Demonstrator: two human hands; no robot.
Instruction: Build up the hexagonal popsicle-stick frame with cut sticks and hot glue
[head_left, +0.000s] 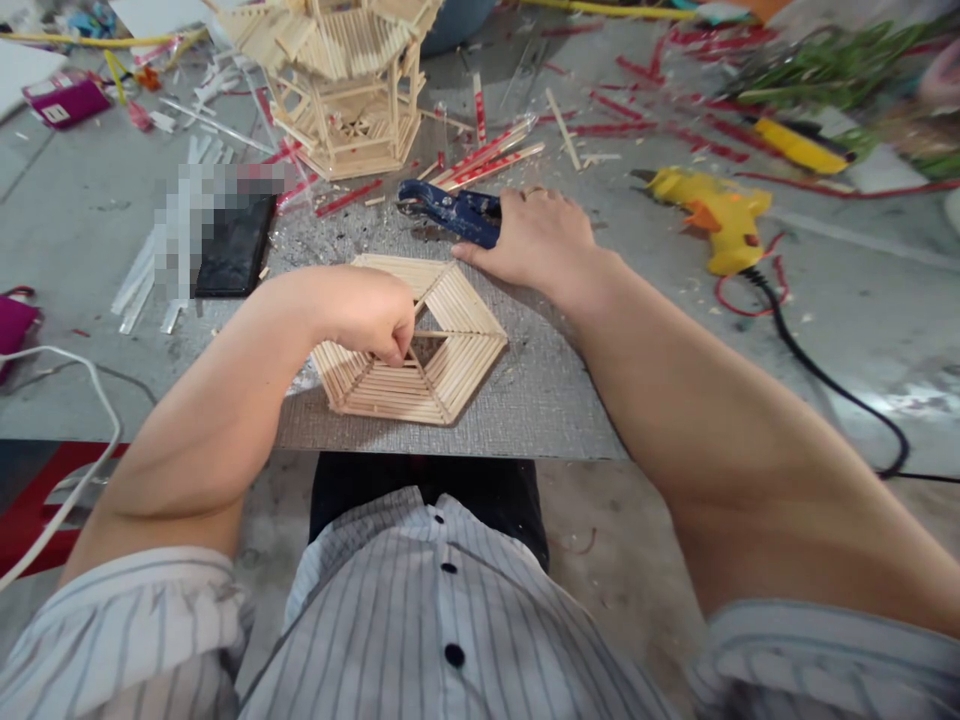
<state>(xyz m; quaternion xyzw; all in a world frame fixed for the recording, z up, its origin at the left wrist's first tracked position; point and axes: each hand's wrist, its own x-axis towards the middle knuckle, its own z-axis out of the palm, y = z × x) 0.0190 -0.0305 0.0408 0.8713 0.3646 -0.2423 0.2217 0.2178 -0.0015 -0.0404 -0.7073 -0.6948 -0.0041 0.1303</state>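
Observation:
A hexagonal roof piece [457, 335] made of thin wooden sticks lies on a grey mat [540, 390] in front of me. My left hand [360, 310] rests on its left side, fingers pinched at the edge of its central opening around a small stick. My right hand [536, 235] lies further back on the mat, its fingers closed over the handles of blue cutting pliers [446, 208], whose jaws point left.
A tall stick pavilion [341, 85] stands at the back. Loose sticks and red strips [487, 155] are scattered around it. A yellow glue gun [716, 215] with a black cord [825, 375] lies on the right. A black phone [236, 245] lies left of the mat.

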